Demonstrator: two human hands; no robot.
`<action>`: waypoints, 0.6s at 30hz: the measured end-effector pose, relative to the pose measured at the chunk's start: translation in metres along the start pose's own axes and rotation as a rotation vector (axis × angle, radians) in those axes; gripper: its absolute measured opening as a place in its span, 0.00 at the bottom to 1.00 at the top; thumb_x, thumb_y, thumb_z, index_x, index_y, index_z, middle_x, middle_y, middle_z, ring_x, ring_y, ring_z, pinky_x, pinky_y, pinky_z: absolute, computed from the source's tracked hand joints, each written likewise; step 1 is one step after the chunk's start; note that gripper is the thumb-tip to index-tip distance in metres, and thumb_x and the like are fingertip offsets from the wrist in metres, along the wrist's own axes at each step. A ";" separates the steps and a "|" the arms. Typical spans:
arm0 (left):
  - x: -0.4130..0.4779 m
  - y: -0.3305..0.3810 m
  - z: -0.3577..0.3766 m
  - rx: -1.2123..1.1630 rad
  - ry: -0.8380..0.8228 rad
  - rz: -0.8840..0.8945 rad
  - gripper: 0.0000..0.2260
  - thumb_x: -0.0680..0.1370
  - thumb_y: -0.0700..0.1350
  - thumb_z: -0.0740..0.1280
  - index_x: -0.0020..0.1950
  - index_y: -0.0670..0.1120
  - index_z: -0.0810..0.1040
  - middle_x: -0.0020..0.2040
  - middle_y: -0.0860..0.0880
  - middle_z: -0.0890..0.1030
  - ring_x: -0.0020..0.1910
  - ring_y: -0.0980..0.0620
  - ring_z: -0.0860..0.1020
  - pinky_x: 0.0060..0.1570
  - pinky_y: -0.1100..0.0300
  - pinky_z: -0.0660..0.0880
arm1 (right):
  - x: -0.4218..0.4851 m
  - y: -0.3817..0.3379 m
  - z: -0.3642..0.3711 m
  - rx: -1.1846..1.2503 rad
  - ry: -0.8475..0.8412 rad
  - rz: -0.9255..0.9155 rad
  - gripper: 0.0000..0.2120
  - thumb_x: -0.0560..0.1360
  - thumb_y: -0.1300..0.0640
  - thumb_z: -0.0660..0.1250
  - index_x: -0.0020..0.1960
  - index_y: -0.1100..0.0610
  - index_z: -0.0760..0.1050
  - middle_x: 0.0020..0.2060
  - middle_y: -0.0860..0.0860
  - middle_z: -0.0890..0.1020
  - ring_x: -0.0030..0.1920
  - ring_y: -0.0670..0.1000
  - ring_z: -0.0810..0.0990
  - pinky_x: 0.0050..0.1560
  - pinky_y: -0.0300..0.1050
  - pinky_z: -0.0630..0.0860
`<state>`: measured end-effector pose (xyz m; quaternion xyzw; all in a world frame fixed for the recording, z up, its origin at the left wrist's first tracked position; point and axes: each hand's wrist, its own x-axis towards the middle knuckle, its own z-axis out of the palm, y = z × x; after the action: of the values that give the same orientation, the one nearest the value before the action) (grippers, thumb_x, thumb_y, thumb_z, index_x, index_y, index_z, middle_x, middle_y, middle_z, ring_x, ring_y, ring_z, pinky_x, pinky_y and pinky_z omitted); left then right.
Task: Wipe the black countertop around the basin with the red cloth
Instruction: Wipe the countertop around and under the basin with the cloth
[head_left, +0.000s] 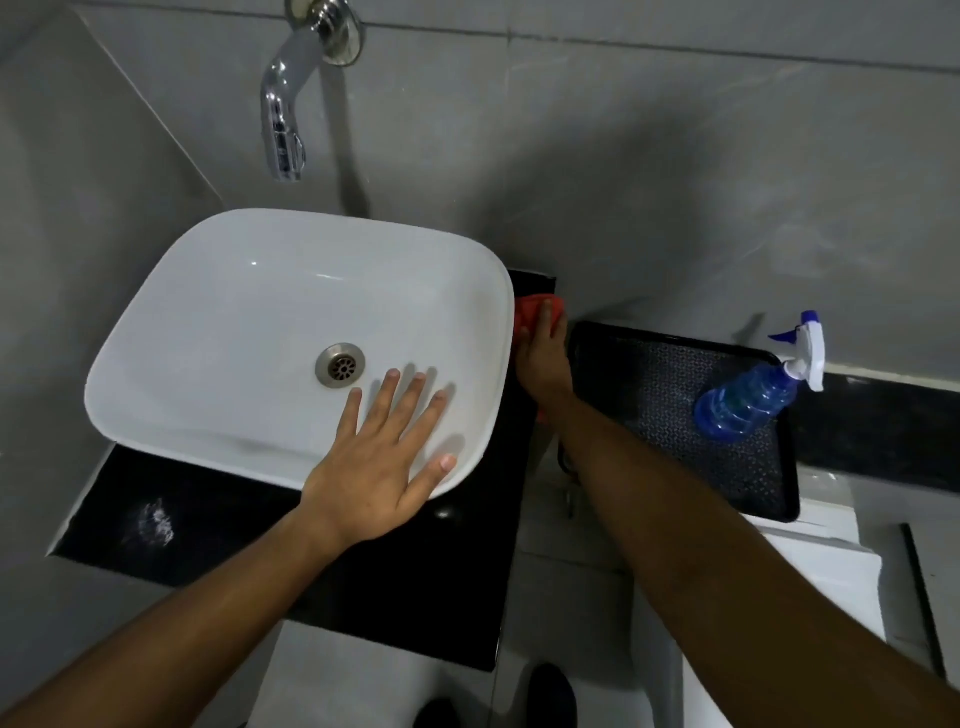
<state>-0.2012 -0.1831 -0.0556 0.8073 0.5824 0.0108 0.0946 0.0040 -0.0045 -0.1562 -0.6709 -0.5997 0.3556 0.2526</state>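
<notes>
Both forearms bare, no sleeves; hands bare; dark shoes (553, 693) at bottom edge.

A white basin (260, 312) sits on a glossy black countertop (395, 587), a red cloth (530, 312) beside it, a chrome tap (285, 104) on grey wall tiles (675, 156), and a blue spray bottle (748, 400) with white trigger on a black dotted-pattern tray (649, 379).
</notes>
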 end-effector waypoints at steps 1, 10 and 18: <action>0.000 0.000 0.000 0.002 -0.002 0.003 0.30 0.82 0.65 0.41 0.81 0.55 0.39 0.82 0.50 0.41 0.81 0.46 0.40 0.76 0.35 0.49 | 0.012 -0.004 -0.002 0.027 0.014 0.026 0.29 0.83 0.52 0.54 0.79 0.57 0.45 0.78 0.62 0.47 0.73 0.67 0.62 0.69 0.57 0.64; 0.000 -0.002 0.003 0.025 -0.005 -0.007 0.31 0.82 0.65 0.41 0.81 0.53 0.39 0.82 0.49 0.42 0.81 0.46 0.40 0.76 0.36 0.51 | 0.036 -0.009 -0.006 -0.161 -0.025 0.043 0.30 0.84 0.50 0.51 0.79 0.59 0.41 0.77 0.67 0.47 0.72 0.70 0.61 0.70 0.62 0.64; 0.002 0.001 0.000 0.004 -0.026 -0.033 0.31 0.80 0.67 0.38 0.80 0.57 0.36 0.82 0.52 0.41 0.80 0.49 0.36 0.77 0.39 0.43 | -0.113 0.013 0.021 -0.676 -0.169 -0.137 0.27 0.82 0.53 0.43 0.78 0.61 0.43 0.77 0.67 0.43 0.75 0.72 0.40 0.75 0.63 0.44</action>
<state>-0.2000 -0.1811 -0.0553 0.7977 0.5946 -0.0025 0.1005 -0.0077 -0.1194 -0.1595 -0.6429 -0.7460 0.1735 -0.0112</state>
